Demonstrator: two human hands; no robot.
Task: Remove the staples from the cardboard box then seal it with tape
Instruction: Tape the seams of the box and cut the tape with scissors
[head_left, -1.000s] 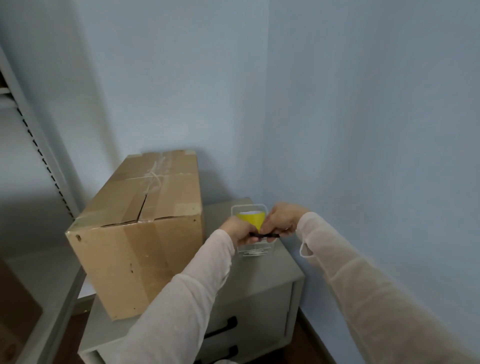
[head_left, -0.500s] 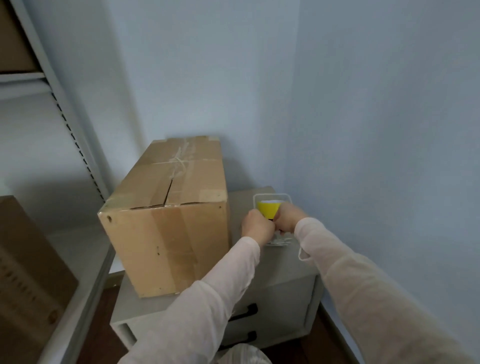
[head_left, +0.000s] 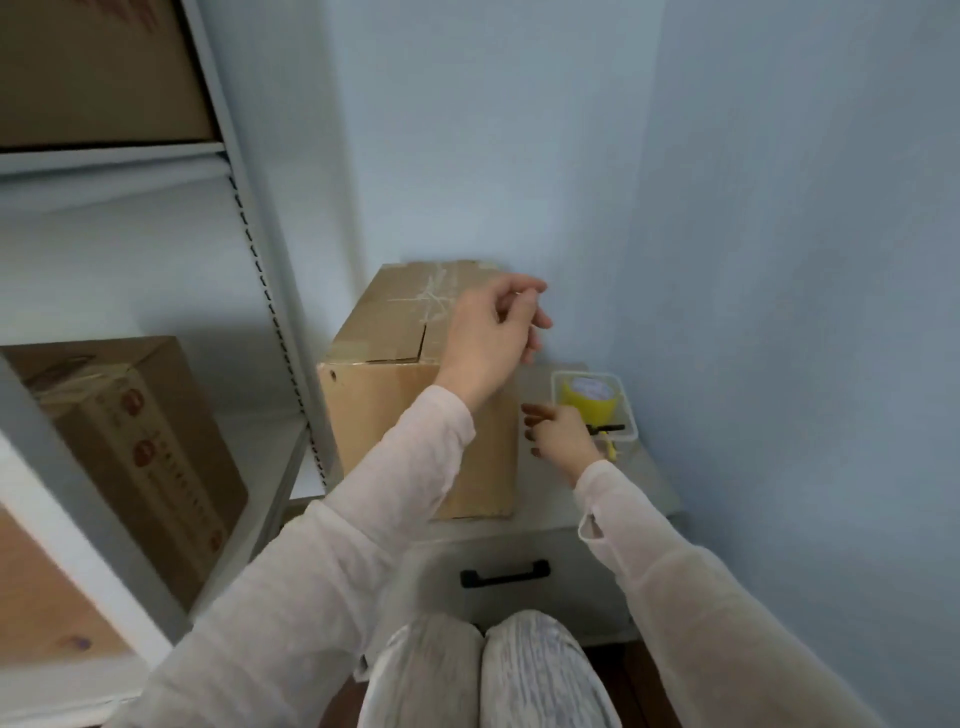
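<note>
The cardboard box (head_left: 379, 415) stands on a grey cabinet (head_left: 644, 488), its top flaps meeting at a seam with old tape. My left hand (head_left: 491, 332) hovers over the box's top right edge, fingers loosely curled and holding nothing. My right hand (head_left: 563, 439) is lower, between the box and a clear plastic container (head_left: 626, 410). It grips a small black and yellow tool (head_left: 608, 430) that sticks out towards the container. A yellow tape roll (head_left: 589, 400) stands inside the container. No staples can be made out on the box.
A metal shelf unit (head_left: 270, 291) stands left of the cabinet, holding other cardboard boxes (head_left: 135, 447). Blue walls close in behind and on the right. The cabinet's drawer has a black handle (head_left: 504, 574). My knees (head_left: 488, 675) are right in front of it.
My left hand has lifted from the container up over the box's top. My right hand has drawn back from the container with the tool. The view has swung left and down.
</note>
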